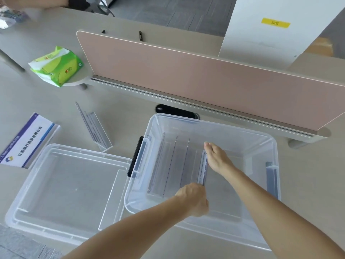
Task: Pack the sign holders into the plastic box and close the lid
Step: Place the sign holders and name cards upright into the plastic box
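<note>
A clear plastic box (214, 124) stands open on the desk, with several clear sign holders (168, 165) lying side by side on its floor. Both hands reach inside it. My left hand (194, 199) pinches the near end of one clear sign holder (203, 169), and my right hand (216, 157) rests on its far end, fingers stretched along it. The box lid (61, 184) lies upside down to the left, with a clear panel (112, 199) leaning in it. Another empty sign holder (97, 128) and a sign holder with a printed card (28, 139) sit on the desk behind the lid.
A pink desk divider (186, 75) runs behind the box. A green tissue pack (57, 64) lies at the back left. A black cable port (177, 111) sits just behind the box. Another person's arm (37, 2) shows at the top left.
</note>
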Tool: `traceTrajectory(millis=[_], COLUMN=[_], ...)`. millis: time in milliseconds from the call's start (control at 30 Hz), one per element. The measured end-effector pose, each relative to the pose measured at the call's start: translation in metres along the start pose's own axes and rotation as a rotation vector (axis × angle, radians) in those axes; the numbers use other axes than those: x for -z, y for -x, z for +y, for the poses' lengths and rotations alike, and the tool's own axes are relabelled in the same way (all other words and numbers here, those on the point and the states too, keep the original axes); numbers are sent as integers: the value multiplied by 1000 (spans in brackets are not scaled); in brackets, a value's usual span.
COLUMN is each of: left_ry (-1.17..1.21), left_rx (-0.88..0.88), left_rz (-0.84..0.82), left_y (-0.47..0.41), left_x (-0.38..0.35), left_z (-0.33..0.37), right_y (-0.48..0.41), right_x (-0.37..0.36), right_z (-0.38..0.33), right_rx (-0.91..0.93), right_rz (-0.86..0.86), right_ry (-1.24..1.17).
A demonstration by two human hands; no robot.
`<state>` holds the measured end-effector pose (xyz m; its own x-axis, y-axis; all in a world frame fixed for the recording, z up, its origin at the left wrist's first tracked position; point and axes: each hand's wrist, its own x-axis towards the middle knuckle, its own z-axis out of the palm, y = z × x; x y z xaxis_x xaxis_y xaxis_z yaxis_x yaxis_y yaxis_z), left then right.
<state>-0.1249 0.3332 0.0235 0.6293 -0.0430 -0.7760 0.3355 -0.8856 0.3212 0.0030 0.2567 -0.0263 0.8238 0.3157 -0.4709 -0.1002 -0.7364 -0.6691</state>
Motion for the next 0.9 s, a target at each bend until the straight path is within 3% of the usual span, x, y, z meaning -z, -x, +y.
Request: traceTrajectory(millis=[133, 300, 667, 900], left_ry=[-21, 5, 54, -110], left_rx=[41, 136, 208, 154], left_rz=[-35, -251, -155, -147], left_y=[-7, -15, -11, -9], left_x=[2, 7, 8, 7], left_z=[2, 1, -4, -4], right_y=[-7, -14, -22, -23], right_x=[-7, -14, -25, -24], right_z=[3, 4, 1, -1], right_rx=[-22, -16, 36, 30], right_rz=[-2, -3, -4, -11], right_ry=[12, 25, 40, 44])
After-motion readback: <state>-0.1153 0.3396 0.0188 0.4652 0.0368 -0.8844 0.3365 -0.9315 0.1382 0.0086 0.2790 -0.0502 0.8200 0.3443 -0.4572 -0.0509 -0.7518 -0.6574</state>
